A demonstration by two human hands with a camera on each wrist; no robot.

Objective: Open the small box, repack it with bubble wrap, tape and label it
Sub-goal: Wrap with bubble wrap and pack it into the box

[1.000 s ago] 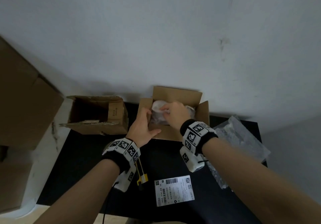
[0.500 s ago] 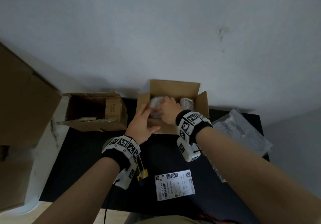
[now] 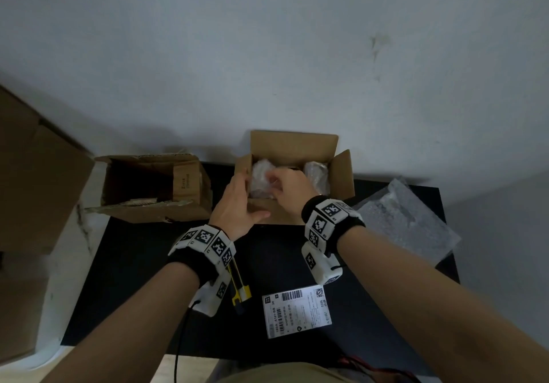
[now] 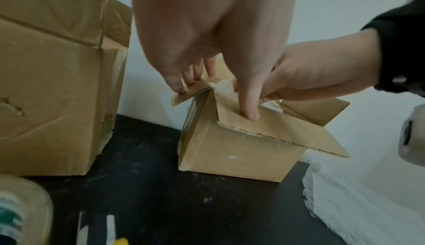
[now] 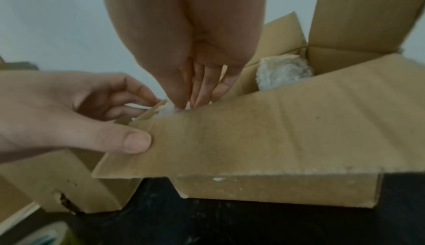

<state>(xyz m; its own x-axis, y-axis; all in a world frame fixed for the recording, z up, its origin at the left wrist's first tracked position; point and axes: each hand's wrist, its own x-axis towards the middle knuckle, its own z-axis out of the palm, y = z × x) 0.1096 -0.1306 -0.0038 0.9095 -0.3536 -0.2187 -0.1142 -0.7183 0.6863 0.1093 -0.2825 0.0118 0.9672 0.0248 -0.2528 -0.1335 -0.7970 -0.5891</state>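
Since a second ago the right hand (image 3: 285, 188) has pushed deeper into the small box (image 3: 292, 148), its fingers now pointing down among the bubble wrap (image 3: 260, 176) at the box's left side, where before they lay on top of the wad; the left hand (image 3: 237, 204) has stayed at the box's near-left corner; there the left thumb presses on the near flap and the fingers (image 4: 177, 83) reach over the left flap, so that hand pinches the cardboard corner; the right fingertips (image 5: 197, 98) are bunched narrowly together and touch the white wrap, though whether they grip it I cannot tell; the small box sits open at 12 o'clock on the black table (image 3: 148, 278), all four flaps spread, a second wrapped bundle (image 3: 317, 171) in its right half; at 10 o'clock stands a larger open carton (image 3: 184, 201); at 3 o'clock lies a loose sheet of bubble wrap (image 3: 407, 228); at 6 o'clock lies the shipping label (image 3: 297, 312); a yellow utility knife (image 3: 241, 292) lies near the left wrist; a tape roll (image 4: 20, 210) shows in the left wrist view
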